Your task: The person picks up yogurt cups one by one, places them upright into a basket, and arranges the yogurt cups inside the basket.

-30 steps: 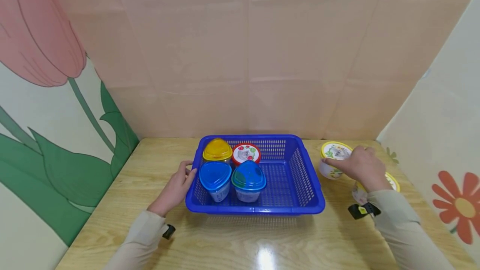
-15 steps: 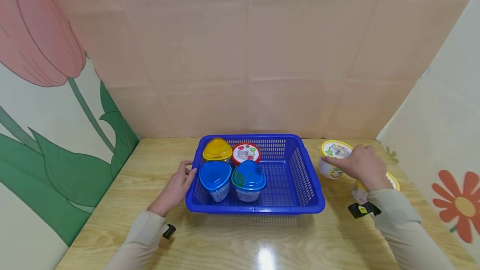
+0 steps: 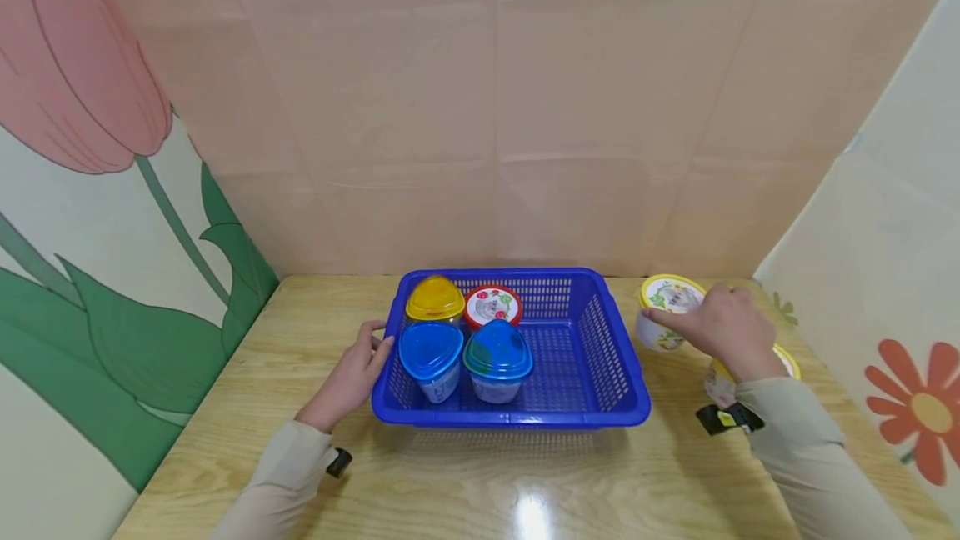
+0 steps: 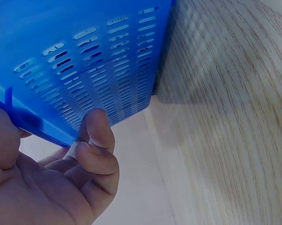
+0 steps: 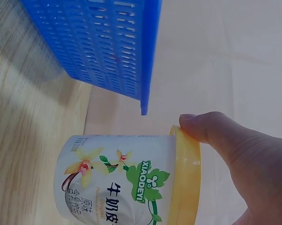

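Observation:
My left hand (image 3: pixel 348 377) holds the left rim of the blue plastic basket (image 3: pixel 510 421); in the left wrist view its thumb is at the rim and its fingers curl outside the wall. To the basket's right, my right hand (image 3: pixel 723 332) grips a white paper tub (image 5: pixel 117 180) by its yellow lid (image 5: pixel 187 173). The thumb presses the lid's near edge, while the other fingers are largely hidden. Vanilla flowers and green leaves are printed on this tub's side.
Inside the basket stand a yellow-lidded container (image 3: pixel 435 300), a red-lidded tub (image 3: pixel 492 307) and two blue-lidded containers, one left (image 3: pixel 431 352) and one right (image 3: pixel 498 354). Another yellow-lidded tub (image 3: pixel 720 387) sits partly behind my right wrist. A paper-covered wall (image 3: pixel 495 107) rises behind the table.
The gripped yellow-lidded tub has risen slightly with my right hand. My left hand and the basket stay in place.

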The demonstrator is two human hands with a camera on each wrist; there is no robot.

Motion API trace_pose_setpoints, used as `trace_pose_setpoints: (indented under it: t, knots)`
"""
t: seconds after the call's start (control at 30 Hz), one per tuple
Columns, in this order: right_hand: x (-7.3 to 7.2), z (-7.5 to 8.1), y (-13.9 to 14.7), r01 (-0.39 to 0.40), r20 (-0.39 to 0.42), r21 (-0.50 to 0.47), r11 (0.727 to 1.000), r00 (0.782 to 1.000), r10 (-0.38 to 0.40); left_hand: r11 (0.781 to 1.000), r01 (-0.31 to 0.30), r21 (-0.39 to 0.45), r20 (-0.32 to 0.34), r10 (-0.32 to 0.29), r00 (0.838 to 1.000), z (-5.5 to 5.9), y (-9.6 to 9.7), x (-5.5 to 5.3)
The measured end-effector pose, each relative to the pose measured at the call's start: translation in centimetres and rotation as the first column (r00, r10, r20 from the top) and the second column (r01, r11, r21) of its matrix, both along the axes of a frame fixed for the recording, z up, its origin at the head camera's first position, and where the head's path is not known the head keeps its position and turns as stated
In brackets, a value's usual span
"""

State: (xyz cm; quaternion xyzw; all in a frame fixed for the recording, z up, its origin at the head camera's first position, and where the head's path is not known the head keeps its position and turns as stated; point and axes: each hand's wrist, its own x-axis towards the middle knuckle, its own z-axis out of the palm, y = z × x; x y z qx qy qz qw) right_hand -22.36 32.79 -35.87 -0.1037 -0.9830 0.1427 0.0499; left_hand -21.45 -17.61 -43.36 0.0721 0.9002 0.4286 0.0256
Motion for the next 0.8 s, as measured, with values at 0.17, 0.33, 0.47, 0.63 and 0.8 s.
trace_pose_setpoints:
  t: [0.17,0.33,0.47,0.63,0.8]
  knots:
    - [0.1,0.3,-0.2,-0.003,-0.019,-0.006,1.0,1.0,0.003,1.0,-0.002,0.002,0.007,0.002,1.0,0.0,0.1,0.0]
    - [0.3,0.8,-0.5,-0.009,-0.033,-0.004,1.0,0.999,0.009,1.0,-0.003,0.002,0.01,0.003,1.0,0.1,0.1,0.1]
    - [0.5,1.3,-0.9,-0.018,-0.035,-0.001,1.0,0.999,0.018,1.0,-0.006,-0.003,0.015,0.006,1.0,0.2,0.2,0.1]
    - [0.7,1.8,-1.2,-0.033,-0.058,0.014,0.999,0.998,0.034,1.0,-0.013,-0.001,0.025,0.013,1.0,0.3,0.2,0.1]
    - [0.8,2.0,-1.3,-0.041,-0.082,0.013,0.999,0.996,0.041,1.0,-0.006,0.003,0.021,0.006,1.0,0.2,0.2,0.1]
